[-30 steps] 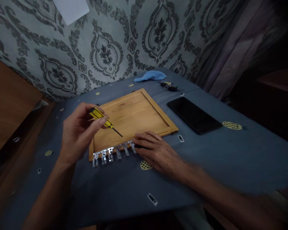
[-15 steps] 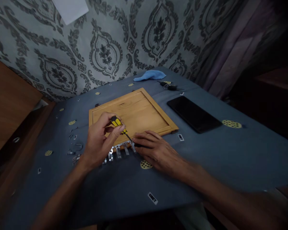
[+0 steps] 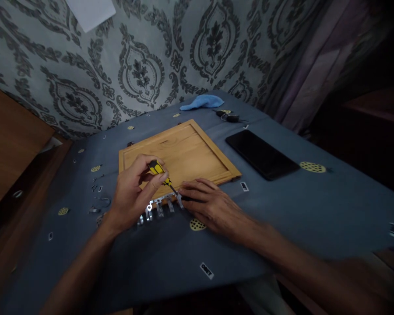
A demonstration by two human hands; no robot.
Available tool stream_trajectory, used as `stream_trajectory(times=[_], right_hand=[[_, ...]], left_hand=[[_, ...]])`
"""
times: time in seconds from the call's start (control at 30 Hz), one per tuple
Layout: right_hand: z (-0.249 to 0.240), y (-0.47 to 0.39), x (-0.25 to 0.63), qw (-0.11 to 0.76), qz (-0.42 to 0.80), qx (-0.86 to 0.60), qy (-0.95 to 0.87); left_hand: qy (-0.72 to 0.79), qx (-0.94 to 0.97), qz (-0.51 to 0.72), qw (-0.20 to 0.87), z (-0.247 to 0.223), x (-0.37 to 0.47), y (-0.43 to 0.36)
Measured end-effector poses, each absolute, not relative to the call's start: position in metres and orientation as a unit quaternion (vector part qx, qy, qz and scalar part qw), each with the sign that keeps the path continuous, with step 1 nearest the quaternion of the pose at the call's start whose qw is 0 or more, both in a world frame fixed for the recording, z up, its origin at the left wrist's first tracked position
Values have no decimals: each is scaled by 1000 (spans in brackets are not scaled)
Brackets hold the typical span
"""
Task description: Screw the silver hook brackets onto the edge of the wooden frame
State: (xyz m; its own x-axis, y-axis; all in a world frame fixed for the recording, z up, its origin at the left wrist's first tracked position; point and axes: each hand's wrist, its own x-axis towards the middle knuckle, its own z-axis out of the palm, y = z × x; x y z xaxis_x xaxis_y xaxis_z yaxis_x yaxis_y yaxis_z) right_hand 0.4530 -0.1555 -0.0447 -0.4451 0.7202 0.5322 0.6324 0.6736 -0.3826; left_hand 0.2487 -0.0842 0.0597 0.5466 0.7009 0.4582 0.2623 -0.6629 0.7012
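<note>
My left hand (image 3: 133,188) is closed on the yellow and black handle of a screwdriver (image 3: 160,172), whose shaft slants down to the right. The tip is at the right end of a metal hook rail (image 3: 160,202) along the near edge of a framed wooden board (image 3: 180,153). My right hand (image 3: 213,205) lies beside that end of the rail, fingers close together and reaching onto the board's near edge. Something dark shows at its fingertips, too hidden to name.
A black phone (image 3: 262,154) lies right of the board, with keys (image 3: 228,117) and a blue cloth (image 3: 203,102) behind. Loose metal hooks (image 3: 100,204) and small screws (image 3: 96,180) lie at the left on the blue tablecloth (image 3: 144,267). The patterned wall rises behind.
The whole view has shifted slightly, moving the scene a little to the left. The hands keep nearly the same places at the rail, and the screwdriver is still in my left hand.
</note>
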Motion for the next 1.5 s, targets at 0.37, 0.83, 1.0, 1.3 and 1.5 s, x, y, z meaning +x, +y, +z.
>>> stream_trajectory(times=[0.37,0.83,1.0,1.3,1.5], right_hand=[[-44,-155,452,342,73,-395,-850],[-41,-155,452,349,68,-387,-851],[-44,-154,452,352,49,-377,-856],[-43,-155,451,322,17,-387,-864],[-39,-160,449,303,33,-410,-860]], left_hand=[[300,847,366,242,54,244,-84],[247,893,361,109,61,244,-85],[248,901,348,76,59,244,-84],[265,889,358,103,56,245,-86],[262,893,336,143,59,244,-83]])
